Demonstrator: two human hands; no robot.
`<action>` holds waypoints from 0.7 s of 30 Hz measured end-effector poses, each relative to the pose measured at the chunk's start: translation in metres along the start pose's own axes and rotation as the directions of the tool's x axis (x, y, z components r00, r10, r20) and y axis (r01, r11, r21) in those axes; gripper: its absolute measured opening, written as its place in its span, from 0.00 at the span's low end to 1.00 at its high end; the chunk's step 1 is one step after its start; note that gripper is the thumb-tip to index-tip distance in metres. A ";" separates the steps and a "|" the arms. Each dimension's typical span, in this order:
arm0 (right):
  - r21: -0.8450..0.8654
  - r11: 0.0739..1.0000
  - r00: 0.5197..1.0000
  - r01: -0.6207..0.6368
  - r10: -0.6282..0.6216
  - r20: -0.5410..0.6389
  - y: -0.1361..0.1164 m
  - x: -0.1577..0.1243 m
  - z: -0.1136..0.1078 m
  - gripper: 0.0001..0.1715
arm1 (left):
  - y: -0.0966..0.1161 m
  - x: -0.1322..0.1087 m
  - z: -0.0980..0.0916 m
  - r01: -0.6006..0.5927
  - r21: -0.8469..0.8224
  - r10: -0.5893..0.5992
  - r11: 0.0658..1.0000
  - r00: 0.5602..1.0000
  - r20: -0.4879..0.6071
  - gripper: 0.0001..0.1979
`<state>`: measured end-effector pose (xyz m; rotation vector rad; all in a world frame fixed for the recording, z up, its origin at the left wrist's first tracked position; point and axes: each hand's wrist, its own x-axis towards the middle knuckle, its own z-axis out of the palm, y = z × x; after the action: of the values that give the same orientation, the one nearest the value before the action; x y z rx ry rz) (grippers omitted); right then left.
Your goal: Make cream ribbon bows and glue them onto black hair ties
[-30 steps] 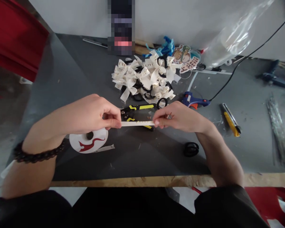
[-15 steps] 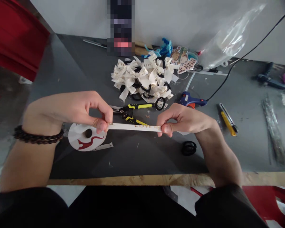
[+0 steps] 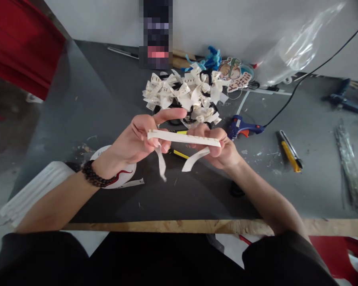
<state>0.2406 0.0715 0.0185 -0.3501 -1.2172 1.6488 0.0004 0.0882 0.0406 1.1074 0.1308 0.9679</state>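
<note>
A white ribbon [image 3: 183,137] with faint gold lettering stretches between my two hands, folded back at both sides so that its loose ends hang down. My left hand [image 3: 143,137] pinches the left fold, its index finger pointing out to the right. At the right fold, my right hand [image 3: 219,145] is closed on the ribbon. Behind the hands lie yellow-and-black pliers [image 3: 180,154], mostly covered. The ribbon spool [image 3: 127,174], white with a red mark, sits partly hidden under my left wrist. Beyond the hands is a pile of white ribbon bows on black hair ties [image 3: 181,93].
A blue glue gun [image 3: 241,126] with a black cord lies to the right, near a yellow utility knife [image 3: 290,155]. Black hair ties [image 3: 236,190] are partly behind my right forearm. Farther right are a bundle of thin wires [image 3: 350,171] and dark blue pliers [image 3: 346,99].
The ribbon, earlier held taut in a straight strip, is now folded at both sides with tails hanging. Both hands have turned and risen slightly; the left moved to the right.
</note>
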 end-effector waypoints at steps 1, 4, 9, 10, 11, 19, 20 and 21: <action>-0.020 1.000 1.000 -0.022 0.022 0.006 -0.002 -0.001 -0.002 0.22 | 0.003 -0.002 0.000 0.016 0.001 -0.016 1.000 0.999 -0.032 0.19; -0.150 0.976 0.974 -0.155 0.176 0.140 -0.009 -0.003 -0.013 0.18 | 0.015 -0.006 -0.001 0.143 0.034 -0.135 0.989 0.977 -0.167 0.23; -0.376 0.888 0.883 -0.265 0.379 0.275 -0.030 0.006 -0.036 0.20 | 0.025 -0.007 -0.016 0.125 0.156 -0.088 0.980 0.971 -0.222 0.36; -0.419 0.866 0.871 -0.271 0.406 0.276 -0.036 0.008 -0.039 0.20 | 0.026 -0.007 -0.020 0.116 0.201 -0.070 0.973 0.972 -0.224 0.38; -0.467 0.840 0.860 -0.277 0.433 0.269 -0.042 0.010 -0.042 0.20 | 0.028 -0.007 -0.024 0.122 0.249 -0.069 0.961 0.975 -0.213 0.39; -0.668 0.636 0.841 -0.387 0.540 0.028 -0.078 0.009 -0.056 0.17 | 0.069 0.004 -0.043 0.422 0.764 -0.630 0.489 0.776 -0.026 0.13; -0.664 0.628 0.845 -0.407 0.534 -0.013 -0.079 0.009 -0.057 0.18 | 0.071 0.005 -0.044 0.446 0.799 -0.659 0.403 0.748 -0.086 0.12; -0.660 0.623 0.848 -0.420 0.528 -0.041 -0.079 0.008 -0.058 0.19 | 0.073 0.006 -0.046 0.473 0.808 -0.706 0.350 0.700 -0.104 0.10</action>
<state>0.3212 0.1081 0.0612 -1.0833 -1.9450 1.6491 -0.0635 0.1315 0.0790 1.8269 0.7762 -0.0104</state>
